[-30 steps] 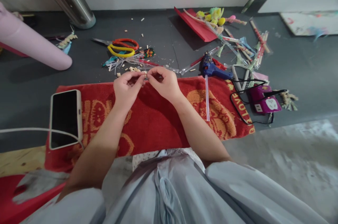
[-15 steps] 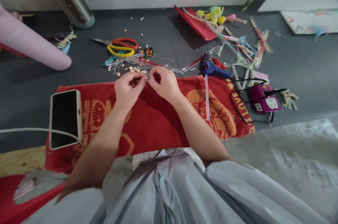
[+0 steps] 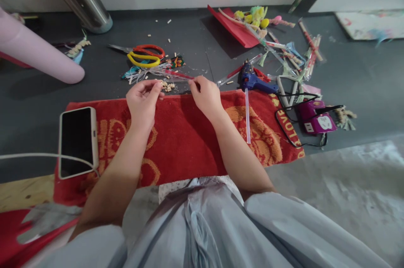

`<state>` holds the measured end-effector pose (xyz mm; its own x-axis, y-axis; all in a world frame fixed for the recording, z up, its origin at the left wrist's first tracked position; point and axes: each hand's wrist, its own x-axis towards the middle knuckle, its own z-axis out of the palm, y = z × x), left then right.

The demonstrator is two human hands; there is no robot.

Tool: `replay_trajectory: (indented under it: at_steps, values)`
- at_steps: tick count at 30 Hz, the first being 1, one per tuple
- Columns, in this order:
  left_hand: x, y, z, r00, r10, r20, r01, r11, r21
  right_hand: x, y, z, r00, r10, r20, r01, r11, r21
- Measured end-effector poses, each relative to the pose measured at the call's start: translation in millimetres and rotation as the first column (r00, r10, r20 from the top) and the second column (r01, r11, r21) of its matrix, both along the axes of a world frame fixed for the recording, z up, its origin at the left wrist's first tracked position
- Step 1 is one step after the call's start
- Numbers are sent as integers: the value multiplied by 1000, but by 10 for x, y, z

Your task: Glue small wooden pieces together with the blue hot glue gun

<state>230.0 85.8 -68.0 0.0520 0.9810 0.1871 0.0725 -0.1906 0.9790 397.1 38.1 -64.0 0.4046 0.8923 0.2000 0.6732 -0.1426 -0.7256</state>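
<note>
Pinching something thin above the towel's (image 3: 176,133) far edge, the left hand (image 3: 142,102) and right hand (image 3: 206,95) could lose it among the beads (image 3: 167,86), should either grip slacken.

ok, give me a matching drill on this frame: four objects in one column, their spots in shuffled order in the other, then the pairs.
Things:
1. phone
2. scissors
3. glue gun
4. small wooden bits

Places:
A. on the dark floor beyond the left hand
B. at the towel's far edge, to the right of the right hand
C. on the left end of the red towel, cable attached
D. on the floor between the two hands

Pairs: 1-C, 2-A, 3-B, 4-D
</note>
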Motion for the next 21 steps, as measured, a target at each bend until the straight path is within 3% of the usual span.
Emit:
replay_trajectory:
  at_steps: [6,14,17,21]
  values:
    - [14,-12,0,1000,2,3,-2,1000,15,42,-33,-17,995,6,95,-7,1000,12]
    - [26,-25,-11,999,-26,-40,28,999,29,10,-48,46,999,-21,27,21,999,26]
    - [39,-44,-7,997,-55,-49,55,998,9,-22,-50,70,997,42,-57,-37,996,77]
    - [60,-65,-1,994,-102,-26,102,995,-13,-109,-66,139,963,216,-162,-201,974,105]
